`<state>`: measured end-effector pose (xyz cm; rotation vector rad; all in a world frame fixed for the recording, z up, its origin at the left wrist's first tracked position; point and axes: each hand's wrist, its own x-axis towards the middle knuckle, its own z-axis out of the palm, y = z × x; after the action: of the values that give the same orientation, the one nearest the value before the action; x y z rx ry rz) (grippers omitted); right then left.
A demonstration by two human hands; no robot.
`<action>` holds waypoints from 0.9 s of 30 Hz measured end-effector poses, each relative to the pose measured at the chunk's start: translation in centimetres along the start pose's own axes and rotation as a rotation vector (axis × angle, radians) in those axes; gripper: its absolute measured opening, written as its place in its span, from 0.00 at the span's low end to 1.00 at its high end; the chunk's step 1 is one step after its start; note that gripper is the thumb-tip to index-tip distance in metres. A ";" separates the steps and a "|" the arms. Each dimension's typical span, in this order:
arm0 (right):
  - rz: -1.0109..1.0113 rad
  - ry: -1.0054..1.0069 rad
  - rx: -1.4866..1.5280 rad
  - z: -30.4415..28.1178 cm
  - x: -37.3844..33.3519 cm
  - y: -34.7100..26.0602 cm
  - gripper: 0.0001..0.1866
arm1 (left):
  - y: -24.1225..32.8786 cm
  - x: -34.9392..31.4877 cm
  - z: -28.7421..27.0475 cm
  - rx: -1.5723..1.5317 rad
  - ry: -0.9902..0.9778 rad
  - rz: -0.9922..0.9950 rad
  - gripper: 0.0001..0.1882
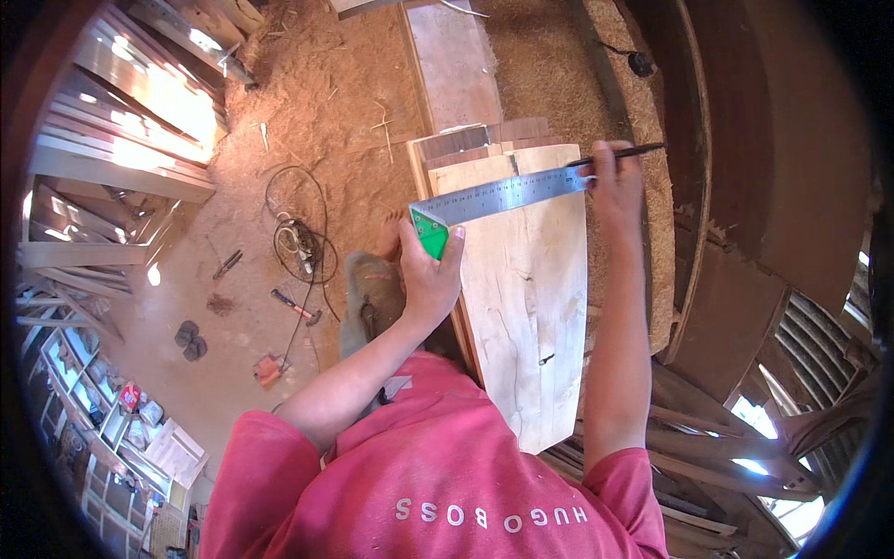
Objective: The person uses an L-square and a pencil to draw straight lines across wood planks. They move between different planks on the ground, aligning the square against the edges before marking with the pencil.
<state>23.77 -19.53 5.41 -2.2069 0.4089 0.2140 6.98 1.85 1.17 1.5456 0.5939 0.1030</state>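
A try square with a metal blade (pixel 503 196) and a green handle (pixel 429 232) lies across a pale wooden board (pixel 526 307) near its far end. My left hand (pixel 433 275) grips the green handle at the board's left edge. At the board's right edge my right hand (pixel 615 186) is closed around a dark pencil-like marker (pixel 641 151), its thin end pointing left at the blade's tip. The board has curved long sides, a few dark knots and cracks, and rests on other wood pieces.
Beyond the board a long plank (pixel 453 65) runs away from me. A hammer (pixel 296 306), a coiled cable (pixel 296 247) and a pair of dark sandals (pixel 191 340) lie on the dusty floor to the left. Stacked timber (pixel 121 177) stands at far left; sawdust (pixel 549 65) covers the right side.
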 end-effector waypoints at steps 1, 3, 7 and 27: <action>-0.085 0.082 -0.123 -1.5 1.2 0.7 0.18 | -0.1 0.0 0.0 -0.006 0.000 -0.007 0.20; -0.166 0.169 -0.249 -4.1 2.6 2.1 0.19 | -0.1 -0.1 0.0 -0.033 -0.018 -0.125 0.23; -0.127 0.438 -0.259 -9.4 1.1 5.9 0.16 | 1.1 0.2 -0.2 -0.024 -0.005 -0.119 0.22; 1.001 0.849 0.085 -0.9 -67.6 32.8 0.29 | -0.7 11.3 -2.3 0.312 -0.228 0.134 0.32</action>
<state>-51.11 -24.61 1.79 -1.7258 1.9237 -0.2372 15.50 8.75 -2.59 1.8696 0.3348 -0.0677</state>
